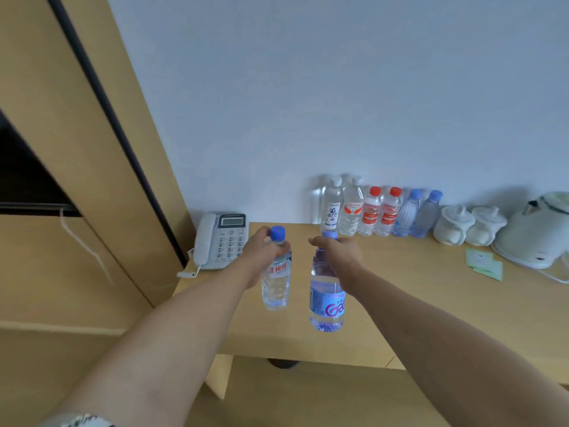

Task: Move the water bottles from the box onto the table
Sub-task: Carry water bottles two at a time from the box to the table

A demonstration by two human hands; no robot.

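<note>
My left hand (pixel 264 248) grips the neck of a clear bottle (pixel 276 283) with a blue cap and a red-lettered label. My right hand (pixel 340 251) grips the neck of a bluish bottle (pixel 327 298) with a purple and blue label. Both bottles hang upright over the wooden table (pixel 400 297), near its front half. Whether their bases touch the table I cannot tell. Several other bottles (pixel 374 211) stand in a row against the wall at the back of the table. The box is out of view.
A white desk phone (pixel 220 238) sits at the table's back left corner. Two white lidded cups (pixel 468 224) and a white kettle (pixel 537 229) stand at the back right, with green cards (pixel 483 263) in front. A tall wooden cabinet (pixel 77 149) flanks the left.
</note>
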